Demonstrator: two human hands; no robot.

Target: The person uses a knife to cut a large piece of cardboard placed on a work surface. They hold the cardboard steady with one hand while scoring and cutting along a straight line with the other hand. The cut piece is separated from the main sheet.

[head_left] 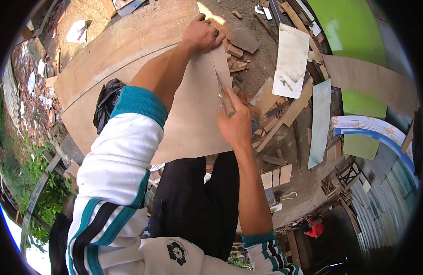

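Right hand is closed round the handle of a tool, its blade pointing between 11 and 12 o'clock, at the 3 o'clock side of the brown sheet. Left hand, fingers curled, rests at the sheet's 1 o'clock; whether it pinches the edge I can't tell. A black bag lies toward 9 o'clock.

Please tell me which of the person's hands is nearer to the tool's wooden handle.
Right: the right hand grips the wooden handle, while the left hand is on the brown sheet, farther forward, beyond the handle.
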